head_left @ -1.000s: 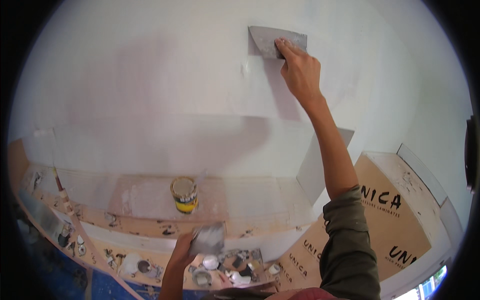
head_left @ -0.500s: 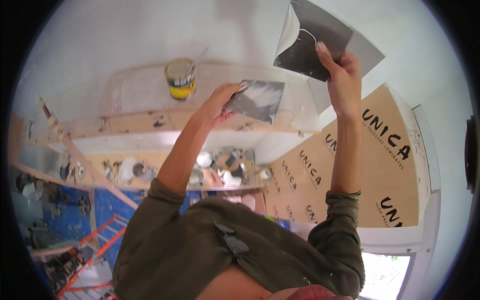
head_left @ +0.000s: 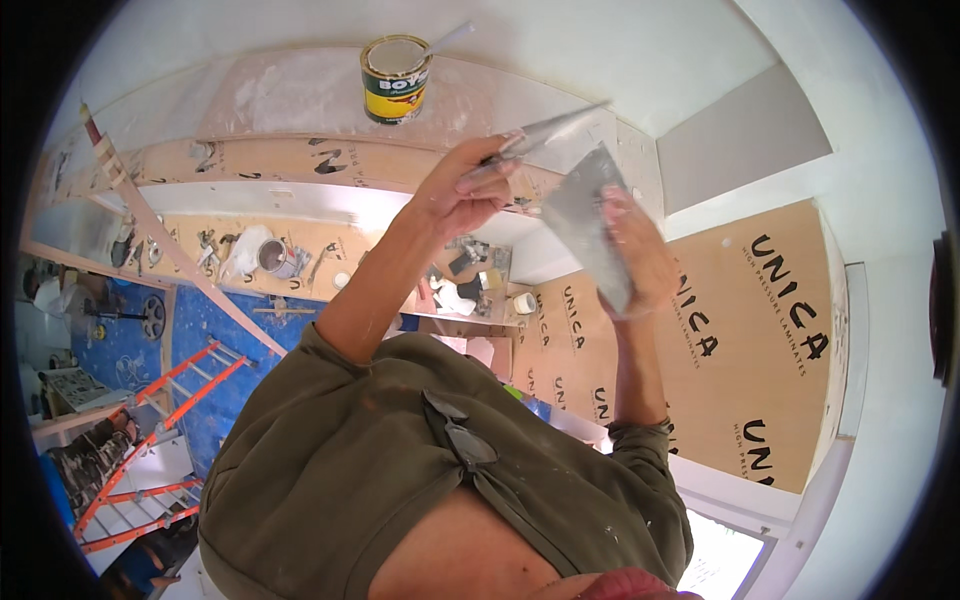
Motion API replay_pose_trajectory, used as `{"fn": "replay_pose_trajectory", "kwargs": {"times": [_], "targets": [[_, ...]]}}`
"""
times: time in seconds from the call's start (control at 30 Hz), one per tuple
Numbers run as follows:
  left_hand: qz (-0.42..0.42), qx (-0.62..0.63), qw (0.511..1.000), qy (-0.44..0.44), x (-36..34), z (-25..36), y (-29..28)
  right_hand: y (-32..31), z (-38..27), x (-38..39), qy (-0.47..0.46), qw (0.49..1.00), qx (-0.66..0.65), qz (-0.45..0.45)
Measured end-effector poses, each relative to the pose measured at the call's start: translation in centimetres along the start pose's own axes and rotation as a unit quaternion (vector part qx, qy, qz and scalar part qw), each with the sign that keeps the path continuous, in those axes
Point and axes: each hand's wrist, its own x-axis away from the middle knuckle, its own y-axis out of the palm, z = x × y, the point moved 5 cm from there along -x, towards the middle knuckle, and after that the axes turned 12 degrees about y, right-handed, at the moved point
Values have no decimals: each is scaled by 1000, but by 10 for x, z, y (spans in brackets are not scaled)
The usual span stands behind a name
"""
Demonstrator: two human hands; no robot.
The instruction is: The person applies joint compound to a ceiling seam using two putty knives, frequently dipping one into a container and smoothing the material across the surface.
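Note:
My left hand (head_left: 465, 190) is closed on a flat grey putty blade (head_left: 562, 127), now seen nearly edge-on. My right hand (head_left: 642, 255), blurred by motion, grips a second flat grey putty blade (head_left: 580, 212) that hangs tilted with its face toward me. The two blades are close together, right blade below the left; I cannot tell whether they touch. Left of them, an open yellow and green can (head_left: 396, 100) of pale paste stands on a smeared ledge (head_left: 285, 100). A light stick (head_left: 452, 37) leans out of the can.
Below the ledge, a lower shelf (head_left: 350, 235) holds an open can (head_left: 277, 257), a white bag (head_left: 243, 252) and tools. A printed board panel (head_left: 740, 350) lines the right side. An orange ladder (head_left: 170, 400) and a person's camouflage-clad leg (head_left: 95, 455) are at lower left; a wooden strip (head_left: 180, 260) slants nearby.
My right hand has come down from the wall toward the left one, its blade turning over. The left hand has shifted slightly right and up, tilting its blade edge-on. The view has shifted.

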Motion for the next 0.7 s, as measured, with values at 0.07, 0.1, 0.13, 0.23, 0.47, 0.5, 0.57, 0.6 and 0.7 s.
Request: {"fn": "replay_pose_trajectory", "kwargs": {"times": [0.07, 0.1, 0.13, 0.23, 0.47, 0.5, 0.57, 0.6, 0.7], "targets": [[6, -51, 998, 19, -3, 12, -11, 3, 13, 14, 24, 1000, -17, -5], [85, -148, 984, 55, -3, 18, -8, 2, 22, 18, 37, 999, -27, -8], [162, -242, 953, 89, -2, 28, -6, -6, 34, 10, 66, 997, -42, 4], [155, -369, 916, 18, -2, 26, 8, -38, 39, -38, 181, 979, -60, -79], [218, -450, 864, -58, 26, 35, 9, 35, 28, -76, 21, 946, -17, -323], [242, -443, 862, -48, 29, 33, 11, 40, 30, -73, 23, 942, -20, -335], [220, -445, 864, -87, 34, 36, -15, 50, 31, -69, 25, 932, -41, -359], [207, -446, 864, -109, 36, 36, -31, 53, 32, -66, 29, 927, -57, -369], [202, -328, 918, -96, 46, 27, -61, 54, 40, -55, 90, 891, -57, -442]]}}
